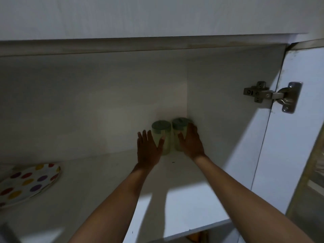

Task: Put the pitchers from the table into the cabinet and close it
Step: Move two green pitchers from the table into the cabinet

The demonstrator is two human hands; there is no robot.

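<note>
Your two pitchers stand in the dim back right corner of the open cabinet (70,102).
Its door (298,137) stands open at right, cut off by the frame edge, and the spotted plate (29,181) on the shelf (105,190) is cropped at left. The left pitcher (162,130) and right pitcher (178,125) stand upright, side by side. Your left hand (148,148), fingers straight, rests its thumb on the first; your right hand (191,142) wraps the second, hiding its side. The gloom blurs their details.
</note>
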